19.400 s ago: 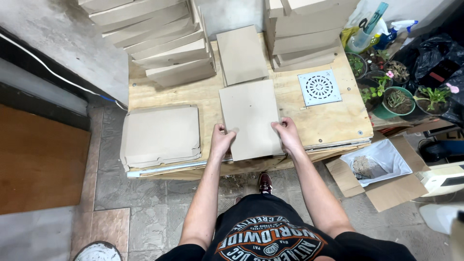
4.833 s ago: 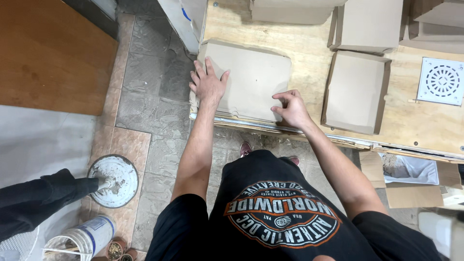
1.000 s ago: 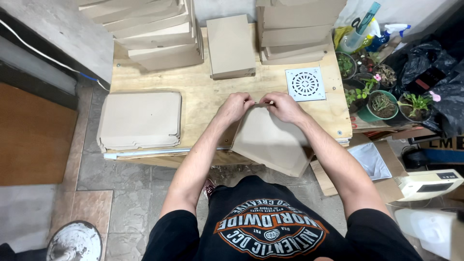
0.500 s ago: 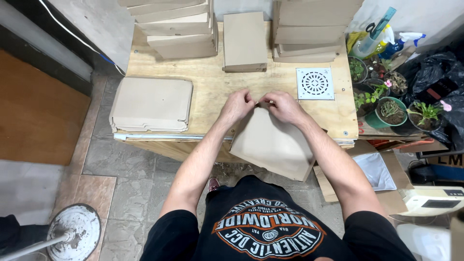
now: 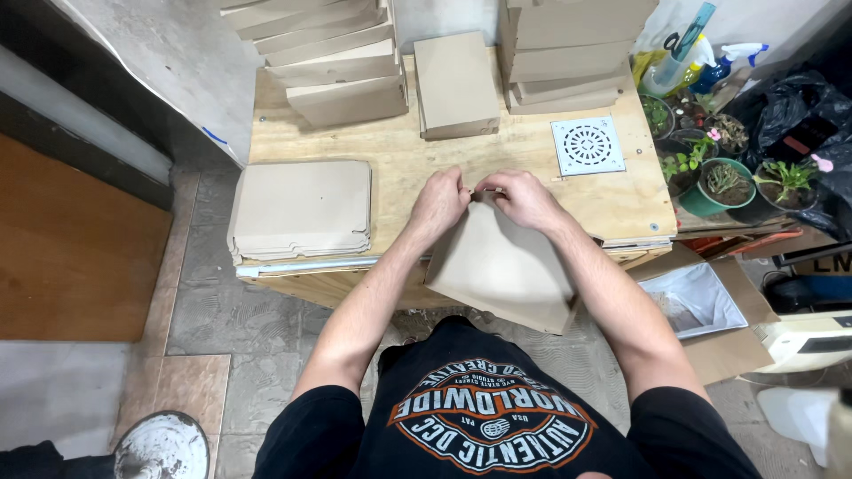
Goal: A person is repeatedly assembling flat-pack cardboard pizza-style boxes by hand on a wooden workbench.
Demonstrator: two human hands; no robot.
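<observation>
Now both hands, left (image 5: 439,202) and right (image 5: 524,199), pinch the far edge of a cardboard box (image 5: 501,266); it tilts over the near edge of the table (image 5: 399,168).

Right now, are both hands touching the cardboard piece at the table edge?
Touching. The head view shows the left hand and right hand pinching the top edge of the cardboard piece.

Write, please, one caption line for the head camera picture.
Both hands, left hand and right hand, hold a cardboard box at a plywood table, beside flat cardboard sheets.
</observation>
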